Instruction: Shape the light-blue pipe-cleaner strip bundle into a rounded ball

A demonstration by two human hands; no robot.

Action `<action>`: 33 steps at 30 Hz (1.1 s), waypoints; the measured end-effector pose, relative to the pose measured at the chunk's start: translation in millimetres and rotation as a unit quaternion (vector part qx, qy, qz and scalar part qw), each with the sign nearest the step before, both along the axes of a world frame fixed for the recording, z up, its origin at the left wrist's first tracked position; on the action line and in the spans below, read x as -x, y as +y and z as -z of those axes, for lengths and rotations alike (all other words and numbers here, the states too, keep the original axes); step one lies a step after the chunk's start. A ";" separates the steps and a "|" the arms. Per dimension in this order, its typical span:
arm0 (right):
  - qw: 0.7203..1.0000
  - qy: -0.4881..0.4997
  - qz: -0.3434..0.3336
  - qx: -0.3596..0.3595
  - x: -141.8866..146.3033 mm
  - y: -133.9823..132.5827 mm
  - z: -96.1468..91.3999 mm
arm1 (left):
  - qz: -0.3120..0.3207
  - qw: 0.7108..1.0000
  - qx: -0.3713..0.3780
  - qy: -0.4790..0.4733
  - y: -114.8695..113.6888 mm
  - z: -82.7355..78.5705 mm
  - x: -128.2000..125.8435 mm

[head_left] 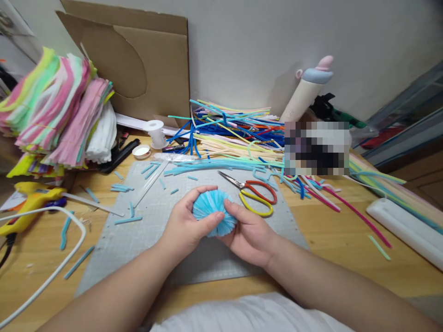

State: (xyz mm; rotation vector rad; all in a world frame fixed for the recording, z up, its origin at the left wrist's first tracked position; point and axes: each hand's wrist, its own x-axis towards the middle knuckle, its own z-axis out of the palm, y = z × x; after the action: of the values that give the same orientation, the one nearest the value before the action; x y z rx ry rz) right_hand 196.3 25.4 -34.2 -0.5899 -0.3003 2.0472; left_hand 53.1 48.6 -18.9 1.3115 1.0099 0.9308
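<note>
A round, light-blue fuzzy ball [210, 204], apparently made of pipe cleaners, is held between both hands above the grey cutting mat [152, 249]. My left hand [187, 223] wraps its left side, thumb pressed across the front. On the right side, my right hand [251, 235] grips it with the thumb on top and fingers underneath. Just beyond the right hand lie scissors [242, 186] with one red and one yellow handle loop, blades parted slightly. Short blue pipe-cleaner pieces [128, 220] are scattered on the mat's left part.
Loose coloured pipe cleaners [235, 133] are heaped at the back. Bundled ones [51, 110] stand at left, near a yellow glue gun [26, 207] with a white cable [78, 240]. A white bottle [304, 92] leans by the wall; a white power strip [404, 230] lies right.
</note>
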 end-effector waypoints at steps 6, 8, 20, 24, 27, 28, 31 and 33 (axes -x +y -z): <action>1.000 -0.007 0.002 -0.014 1.9 -1.1 2.3 | -0.001 1.000 0.002 0.013 1.9 1.4 0.8; 1.000 -0.012 0.004 -0.016 2.5 -1.2 2.3 | -0.002 1.000 -0.003 0.024 2.3 1.8 0.7; 0.995 -0.097 0.011 -0.009 -9.4 9.5 -4.1 | 0.160 0.984 -0.077 0.022 13.6 -1.8 11.0; 0.996 -0.049 0.048 -0.052 -11.5 12.9 -5.4 | 0.049 0.998 -0.024 -0.044 19.1 7.3 8.2; 0.997 -0.062 -0.008 -0.041 -13.2 11.9 -6.7 | 0.034 0.997 0.035 -0.067 21.5 10.9 9.2; 0.996 -0.073 -0.031 -0.039 -13.7 11.2 -7.3 | 0.042 0.995 0.060 -0.072 21.7 10.6 10.1; 0.992 -0.098 -0.053 -0.055 -13.4 9.4 -8.9 | 0.086 0.983 0.124 -0.108 20.2 7.1 11.5; 0.992 -0.098 -0.037 -0.072 -11.7 8.8 -9.4 | 0.094 0.973 0.148 -0.149 18.0 4.6 10.8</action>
State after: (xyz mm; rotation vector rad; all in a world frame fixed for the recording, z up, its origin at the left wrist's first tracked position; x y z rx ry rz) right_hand 208.0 34.2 -24.8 -0.6993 -0.5889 2.0203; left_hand 42.3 66.7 -23.5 0.9649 0.7424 0.7703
